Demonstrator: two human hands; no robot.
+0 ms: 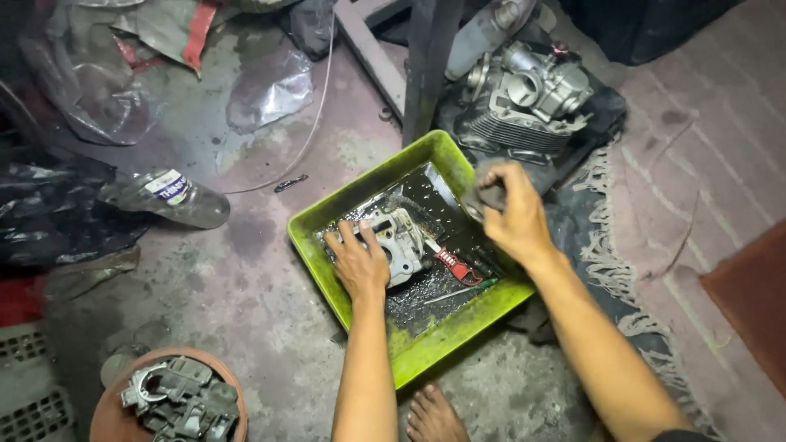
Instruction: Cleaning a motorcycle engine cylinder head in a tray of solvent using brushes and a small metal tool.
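Observation:
A green plastic tray (pixel 426 348) sits on the floor with dark oily liquid in it. A grey metal engine part (pixel 403 237) lies in the tray. My left hand (pixel 359 263) rests on that part, fingers spread over its left side. My right hand (pixel 512 214) is over the tray's far right rim, closed on a small dark object (pixel 489 196) that I cannot identify. A red-handled tool (pixel 454 266) and a thin green-tipped tool (pixel 463 291) lie in the liquid between my hands.
A finned engine cylinder head (pixel 528 102) sits on dark cloth behind the tray. A plastic bottle (pixel 172 196) lies at left. A round brown bowl (pixel 102 417) of metal parts is at bottom left. My bare foot (pixel 432 416) is near the tray. A fringed rug (pixel 704 164) lies right.

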